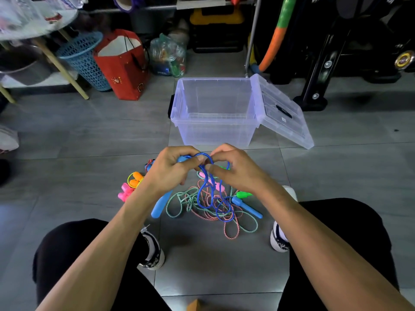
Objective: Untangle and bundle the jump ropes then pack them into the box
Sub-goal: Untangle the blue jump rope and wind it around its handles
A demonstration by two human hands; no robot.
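Untangling is under way: in front of the open box [215,113], the left hand [173,169] grips a blue handle and the right hand [233,169] pinches the blue rope [207,194], lifted above the tangled pile [202,207]. Next likely calls for freeing its loops.

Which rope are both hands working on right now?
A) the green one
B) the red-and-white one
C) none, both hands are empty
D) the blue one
D: the left hand and right hand both pinch the blue rope, lifted above the pile on the floor.

Blue handle [182,158] half hidden in left hand [170,170]
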